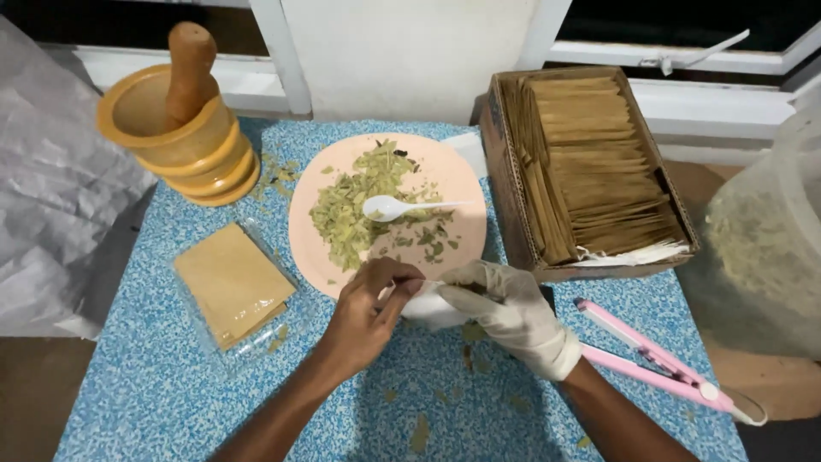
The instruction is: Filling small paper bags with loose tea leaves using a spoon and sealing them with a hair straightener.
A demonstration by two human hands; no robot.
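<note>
Item: small white filter bag [425, 301], held between both hands at the near rim of the peach plate [466, 184].

Detail: bare left hand [368, 312] pinches the bag's top edge with thumb and forefinger closed; gloved right hand [505, 312] cups and grips its body, fingers curled shut. Plate carries crushed dried green leaves [351, 210] and a white plastic spoon [393, 207]. Nearby: wooden mortar and pestle [184, 120], brown paper sachets in a clear sleeve [233, 282], cardboard box of brown envelopes [590, 167], pink heat sealer [658, 359]. Handling note, as a judgement: keep the bag's mouth level and pinch lightly, over the plate, so any spilled leaf lands there.
</note>
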